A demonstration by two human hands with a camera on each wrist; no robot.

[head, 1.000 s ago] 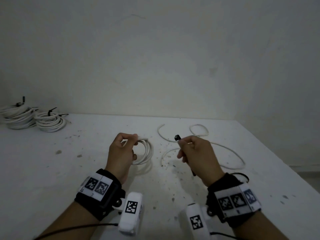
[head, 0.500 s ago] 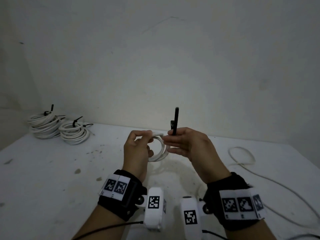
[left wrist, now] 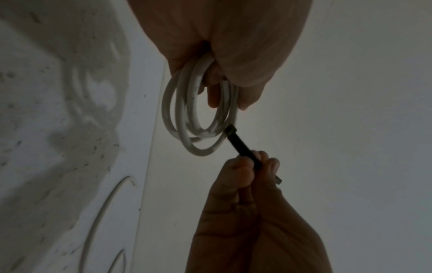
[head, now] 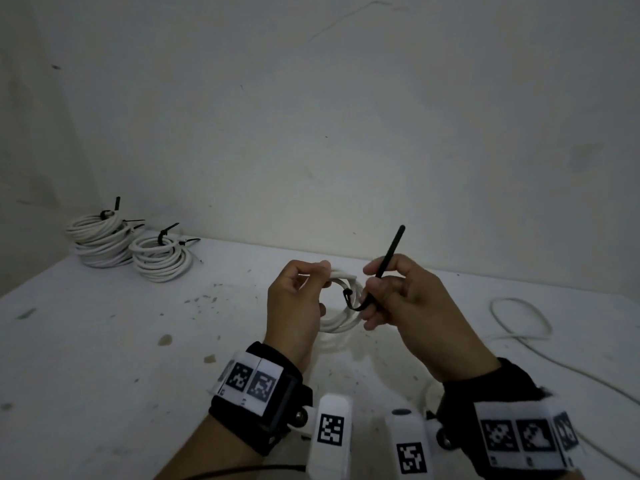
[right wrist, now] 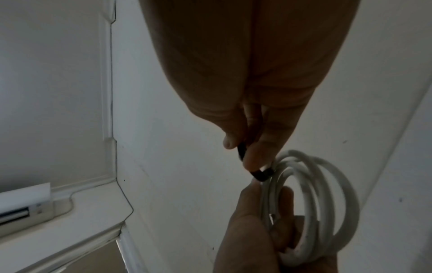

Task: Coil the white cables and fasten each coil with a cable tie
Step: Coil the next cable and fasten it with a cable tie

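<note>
My left hand (head: 299, 296) grips a small white cable coil (head: 341, 320) above the white table (head: 104, 341); the coil (left wrist: 187, 118) hangs from its curled fingers. My right hand (head: 391, 292) pinches a black cable tie (head: 389, 252), whose tail sticks up and whose lower end curves under into the coil's ring. In the left wrist view the tie (left wrist: 243, 146) touches the coil's edge. From the right wrist, the black tie (right wrist: 260, 174) lies against the coil (right wrist: 311, 203) between thumb and finger.
Two stacks of tied white coils (head: 100, 240) (head: 161, 259) sit at the table's back left by the wall. A loose white cable (head: 519, 323) lies looped at the right and trails to the near right edge.
The right hand has tilted the tie and brought its lower end under into the coil's ring; half a second ago the tie stood upright beside the coil. The view has shifted left.
</note>
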